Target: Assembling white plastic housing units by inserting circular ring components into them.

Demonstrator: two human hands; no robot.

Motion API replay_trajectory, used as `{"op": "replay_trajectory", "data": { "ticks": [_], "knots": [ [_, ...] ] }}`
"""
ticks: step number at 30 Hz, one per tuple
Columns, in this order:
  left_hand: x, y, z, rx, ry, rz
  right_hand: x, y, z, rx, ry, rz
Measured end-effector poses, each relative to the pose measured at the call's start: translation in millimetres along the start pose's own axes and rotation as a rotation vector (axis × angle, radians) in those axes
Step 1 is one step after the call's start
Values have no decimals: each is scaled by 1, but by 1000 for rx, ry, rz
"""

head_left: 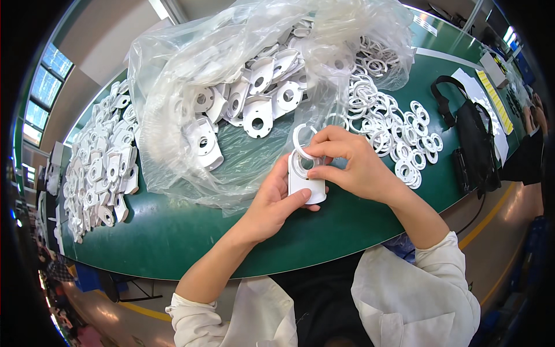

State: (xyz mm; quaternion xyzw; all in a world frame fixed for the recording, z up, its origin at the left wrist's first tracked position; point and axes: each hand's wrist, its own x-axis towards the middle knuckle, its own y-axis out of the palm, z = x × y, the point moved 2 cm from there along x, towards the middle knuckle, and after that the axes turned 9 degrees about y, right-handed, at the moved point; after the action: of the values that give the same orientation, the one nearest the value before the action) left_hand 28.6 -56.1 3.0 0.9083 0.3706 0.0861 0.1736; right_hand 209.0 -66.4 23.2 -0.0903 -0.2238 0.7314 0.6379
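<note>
head view: one camera, looking down on a green table (173,231)
left hand (276,199): fingers curled under a white plate (305,180), thumb across its lower face, clamping it just above the table edge
right hand (347,165): thumb and forefinger pinched on a white split ring (302,137), its lower arc touching the plate's round hole
plate: flat moulded plastic, looks light and stiff; best held by the solid lower end, clear of the hole
ring: thin, open gap, probably springy and easy to snap or drop; hold at the rim, near the seat
bag (231,87): clear plastic, open, full of the same plates, just behind the hands
loose rings (399,139): heap to the right
plate pile (101,168): far left, well apart
black bag (474,139): right table end
</note>
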Motion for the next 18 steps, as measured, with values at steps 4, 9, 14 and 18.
{"op": "replay_trajectory", "data": {
  "ticks": [4, 9, 14, 18],
  "knots": [
    [0, -2, 3, -4, -36, 25, -1, -1, 4, -104, -71, 52],
    [1, -6, 4, -37, -66, 13, -2, 1, 1, -185, -142, 52],
    [2, -7, 2, -78, -112, 3, -2, -1, 4, -133, -72, 72],
    [4, -9, 2, -192, -135, -48, -1, -9, 6, 83, -81, -27]
  ]
}}
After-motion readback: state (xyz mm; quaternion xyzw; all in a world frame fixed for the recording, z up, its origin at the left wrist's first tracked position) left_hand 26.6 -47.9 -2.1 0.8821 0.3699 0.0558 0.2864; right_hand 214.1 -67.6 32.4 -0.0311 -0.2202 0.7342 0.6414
